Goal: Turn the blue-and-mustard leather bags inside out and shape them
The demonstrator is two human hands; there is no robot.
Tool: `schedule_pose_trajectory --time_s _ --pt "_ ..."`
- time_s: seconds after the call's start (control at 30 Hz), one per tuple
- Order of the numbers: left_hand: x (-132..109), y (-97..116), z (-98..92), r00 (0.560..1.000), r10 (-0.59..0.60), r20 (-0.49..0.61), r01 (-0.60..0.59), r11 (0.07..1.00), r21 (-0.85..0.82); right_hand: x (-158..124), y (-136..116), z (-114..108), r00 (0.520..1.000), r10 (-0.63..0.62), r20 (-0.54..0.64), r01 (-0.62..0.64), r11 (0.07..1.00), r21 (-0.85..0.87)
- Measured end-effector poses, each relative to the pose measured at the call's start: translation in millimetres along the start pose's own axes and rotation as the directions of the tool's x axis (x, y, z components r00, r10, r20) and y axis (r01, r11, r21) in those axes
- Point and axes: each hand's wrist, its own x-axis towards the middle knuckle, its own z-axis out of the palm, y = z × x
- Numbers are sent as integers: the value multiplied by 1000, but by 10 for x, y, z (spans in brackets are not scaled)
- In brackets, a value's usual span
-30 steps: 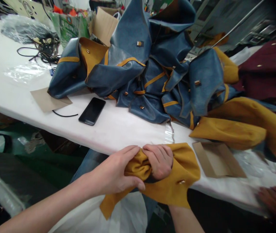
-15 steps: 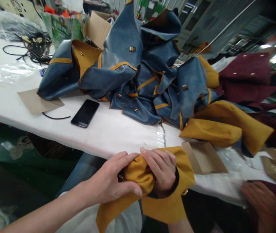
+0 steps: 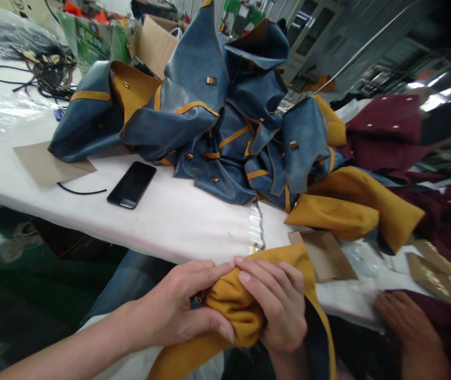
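A mustard-yellow and dark blue leather bag piece [image 3: 235, 303], its yellow suede side outward, is bunched up in front of my lap at the table edge. My left hand [image 3: 186, 303] grips the bunched part from the left, thumb below and fingers above. From the right, my right hand [image 3: 281, 301] wraps over the same bunch, its fingertips close to those of my left. A small metal fitting [image 3: 198, 298] shows beside my left thumb. More of the yellow material hangs below and to the right of my hands. What lies inside the bunch is hidden.
Blue leather bags [image 3: 194, 126] with mustard trim are heaped on the white table [image 3: 170, 227]. A black phone [image 3: 132, 184] and brown card [image 3: 53, 164] lie left. To the right are a shallow cardboard box [image 3: 330, 256], maroon pieces [image 3: 386, 124] and another person's hand [image 3: 405, 322].
My right hand has come out of the bag's opening and now wraps over the outside of the yellow bunch. My left hand keeps its grip. The view has shifted slightly.
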Motion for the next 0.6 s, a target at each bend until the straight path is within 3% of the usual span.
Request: schedule_pose_trajectory --time_s 0.07,0.2,0.3,0.4,0.47,0.6 --pt "53 29 -30 997 -37 64 40 998 -48 49 -5 -38 999 11 39 -11 1000 7" --pt "124 69 -36 990 -93 105 105 989 -107 47 -15 -36 999 46 -12 -46 998 38" --pt "123 66 -10 999 6 46 -1 995 -102 55 -54 -63 998 55 -10 -54 996 73" --pt "126 67 -6 988 147 -56 -144 988 52 137 -104 -165 997 64 36 -69 988 136" --pt "159 91 -18 981 181 -76 -171 978 121 204 -120 -258 994 79 75 -91 980 180" --pt "272 175 -11 992 128 -18 -129 977 -169 247 -104 -430 992 121 20 -123 981 151"
